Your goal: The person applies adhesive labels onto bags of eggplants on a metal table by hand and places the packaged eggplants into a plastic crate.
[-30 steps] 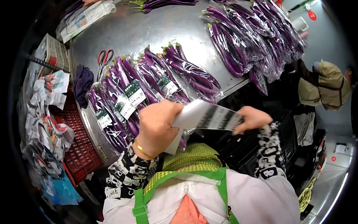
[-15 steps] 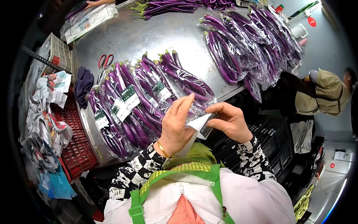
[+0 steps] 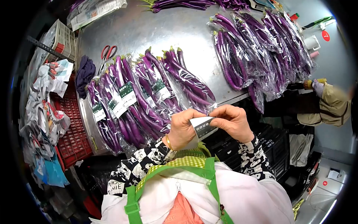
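In the head view, my left hand (image 3: 181, 129) and my right hand (image 3: 233, 122) are close together at the table's front edge. A dark green and white label (image 3: 203, 128) is pinched between the fingers of both hands, its printed face partly showing. Just beyond them lies a clear bag of long purple eggplants (image 3: 189, 81) with no label visible on it. To its left are several bagged eggplants (image 3: 138, 98), with labels like this one stuck on their bags. The fingertips of my left hand are partly hidden behind the label.
A pile of bagged eggplants (image 3: 257, 48) covers the table's right side, with loose eggplants (image 3: 182, 4) at the far edge. Red-handled scissors (image 3: 107, 56) and a dark cloth (image 3: 85, 74) lie left. Red crate (image 3: 72, 127) stands beside the table; another person (image 3: 328, 104) is at right.
My left hand has lowered and closed on the label, which has turned so its dark printed face shows. The right hand keeps its pinch. The camera view has shifted slightly.
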`<state>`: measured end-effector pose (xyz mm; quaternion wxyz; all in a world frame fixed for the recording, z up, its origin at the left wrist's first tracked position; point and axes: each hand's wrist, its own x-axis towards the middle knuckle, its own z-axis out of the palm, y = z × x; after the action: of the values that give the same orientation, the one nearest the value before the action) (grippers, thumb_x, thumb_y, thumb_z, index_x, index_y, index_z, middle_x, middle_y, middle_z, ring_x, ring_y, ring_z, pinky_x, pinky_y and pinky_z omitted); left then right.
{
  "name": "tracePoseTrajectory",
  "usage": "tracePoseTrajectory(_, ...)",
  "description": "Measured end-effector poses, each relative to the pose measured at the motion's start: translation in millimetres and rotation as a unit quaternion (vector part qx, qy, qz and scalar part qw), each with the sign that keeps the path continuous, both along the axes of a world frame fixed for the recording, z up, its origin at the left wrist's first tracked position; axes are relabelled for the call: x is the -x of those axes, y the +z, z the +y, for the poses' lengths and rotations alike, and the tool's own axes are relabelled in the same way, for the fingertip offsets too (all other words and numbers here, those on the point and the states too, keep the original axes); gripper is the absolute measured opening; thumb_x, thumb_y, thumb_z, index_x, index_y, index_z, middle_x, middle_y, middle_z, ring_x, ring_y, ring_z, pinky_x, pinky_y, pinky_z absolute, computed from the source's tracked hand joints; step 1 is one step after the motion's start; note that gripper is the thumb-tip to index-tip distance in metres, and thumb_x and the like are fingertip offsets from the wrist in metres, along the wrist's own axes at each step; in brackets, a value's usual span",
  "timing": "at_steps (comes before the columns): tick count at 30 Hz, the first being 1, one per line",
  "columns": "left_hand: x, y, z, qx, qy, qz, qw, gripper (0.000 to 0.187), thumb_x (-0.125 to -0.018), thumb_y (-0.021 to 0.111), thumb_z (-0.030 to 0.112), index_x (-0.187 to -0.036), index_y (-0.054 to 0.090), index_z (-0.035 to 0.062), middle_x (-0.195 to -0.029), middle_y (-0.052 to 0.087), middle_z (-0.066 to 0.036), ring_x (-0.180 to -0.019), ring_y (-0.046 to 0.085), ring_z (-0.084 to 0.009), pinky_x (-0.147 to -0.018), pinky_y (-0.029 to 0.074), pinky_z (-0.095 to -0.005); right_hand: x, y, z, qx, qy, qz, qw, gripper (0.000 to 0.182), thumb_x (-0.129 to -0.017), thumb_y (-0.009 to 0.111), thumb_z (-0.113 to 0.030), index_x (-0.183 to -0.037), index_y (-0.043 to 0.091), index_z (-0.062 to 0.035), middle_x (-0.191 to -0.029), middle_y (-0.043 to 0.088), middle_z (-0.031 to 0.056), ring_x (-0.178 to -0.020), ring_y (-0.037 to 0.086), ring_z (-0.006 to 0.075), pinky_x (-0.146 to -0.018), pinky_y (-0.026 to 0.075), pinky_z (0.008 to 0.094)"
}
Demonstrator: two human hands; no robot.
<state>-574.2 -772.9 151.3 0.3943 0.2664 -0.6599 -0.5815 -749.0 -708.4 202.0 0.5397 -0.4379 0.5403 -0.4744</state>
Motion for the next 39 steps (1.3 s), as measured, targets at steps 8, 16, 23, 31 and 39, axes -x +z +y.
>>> tracePoseTrajectory(8, 0.4, -16.9, -5.6, -0.076, -0.002, -0.143, 0.987, 0.012, -0.076, 0.074, 0.01, -0.08, 0.066, 0.0017, -0.065, 0.065, -0.007, -0.059, 0.059, -0.0084, -0.053, 0.047, -0.0246, 23.9, -0.1, -41.4, 0.212, 0.04, 0.3, 0.929, 0.012, -0.077, 0.07, -0.002, -0.083, 0.06, -0.0004, -0.092, 0.057, 0.0108, -0.09, 0.057, 0.0216, -0.078, 0.045, 0.0291)
tracePoseTrajectory(16, -16.2, 0.7, 5.6, 0.139, -0.111, -0.387, 0.905, 0.012, -0.073, 0.07, 0.019, -0.071, 0.065, 0.009, -0.065, 0.062, -0.013, -0.063, 0.062, -0.0335, -0.057, 0.047, -0.0428, 40.8, -18.9, -142.3, -0.011, 0.115, 0.143, 0.983, 0.014, -0.088, 0.062, -0.014, -0.087, 0.062, -0.0001, -0.074, 0.059, 0.0012, -0.064, 0.051, 0.0061, -0.056, 0.043, 0.0216)
tracePoseTrajectory(23, -12.8, 11.6, -4.2, 0.255, -0.05, -0.167, 0.951, 0.012, -0.064, 0.073, 0.011, -0.066, 0.062, 0.0078, -0.06, 0.057, -0.007, -0.055, 0.058, -0.0269, -0.05, 0.045, -0.0347, 20.2, -119.8, -180.6, 0.013, 0.007, 0.661, 0.751, 0.061, -0.075, 0.072, -0.043, -0.12, 0.053, -0.0061, -0.118, 0.052, 0.0171, -0.105, 0.05, 0.03, -0.086, 0.039, 0.0466)
tracePoseTrajectory(31, -5.6, 23.6, 1.2, 0.122, 0.028, -0.045, 0.991, 0.015, -0.069, 0.076, 0.003, -0.079, 0.065, 0.0029, -0.092, 0.062, -0.01, -0.075, 0.063, -0.019, -0.063, 0.049, -0.0268, 172.9, -24.5, -160.2, -0.162, -0.223, 0.721, 0.636, 0.073, -0.073, 0.074, -0.035, -0.125, 0.037, 0.0004, -0.118, 0.05, 0.0185, -0.116, 0.045, 0.0356, -0.092, 0.036, 0.0514)
tracePoseTrajectory(39, -12.2, 9.8, -2.0, 0.123, -0.111, 0.018, 0.986, 0.014, -0.071, 0.076, 0.003, -0.08, 0.065, 0.0025, -0.073, 0.065, -0.009, -0.061, 0.063, -0.0196, -0.054, 0.048, -0.0271, 271.7, -34.6, -156.7, -0.025, -0.215, 0.562, 0.798, 0.033, -0.077, 0.066, -0.028, -0.079, 0.06, 0.0036, -0.075, 0.064, 0.0172, -0.069, 0.063, 0.028, -0.065, 0.048, 0.0416)
